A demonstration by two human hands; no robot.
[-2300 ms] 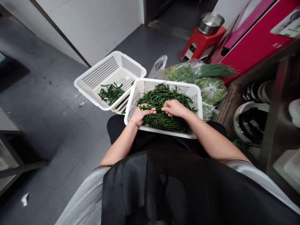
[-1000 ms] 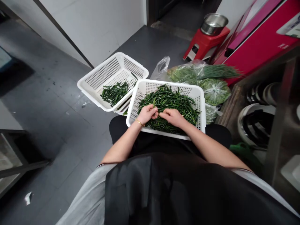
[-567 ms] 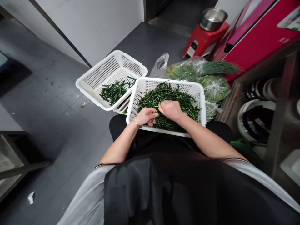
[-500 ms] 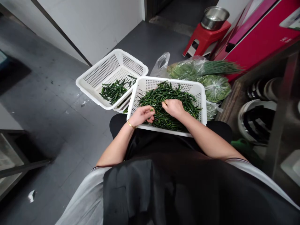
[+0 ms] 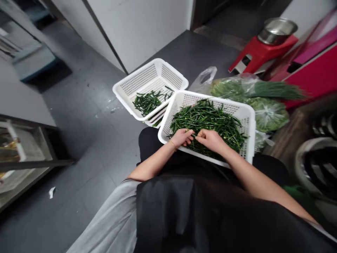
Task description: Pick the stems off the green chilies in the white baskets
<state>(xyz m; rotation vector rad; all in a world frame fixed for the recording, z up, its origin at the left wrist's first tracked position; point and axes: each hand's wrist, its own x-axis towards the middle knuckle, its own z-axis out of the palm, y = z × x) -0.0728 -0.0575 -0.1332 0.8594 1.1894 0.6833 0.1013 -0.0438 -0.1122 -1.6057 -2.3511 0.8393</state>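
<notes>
A white plastic basket (image 5: 253,131) rests on my lap, heaped with long thin green chili peppers (image 5: 206,117). Over its near side my two hands almost meet. My left hand (image 5: 183,137) is closed on a green chili pepper (image 5: 194,135), which shows only as a small piece between the fingers. Fingertips of my right hand (image 5: 210,140) pinch the same pepper's other end. Beyond my left knee stands a second white basket (image 5: 139,78), with a smaller pile of green peppers (image 5: 147,102) on its bottom.
Clear plastic bags of green vegetables (image 5: 270,114) and a bundle of thin green stalks (image 5: 279,90) lie right of the lap basket. Behind them a red stool (image 5: 252,58) carries a metal pot (image 5: 277,31). A metal shelf (image 5: 34,163) stands at left.
My right hand has come out of the pepper heap and met my left hand at the basket's near side. The view has turned left, so everything sits farther right.
</notes>
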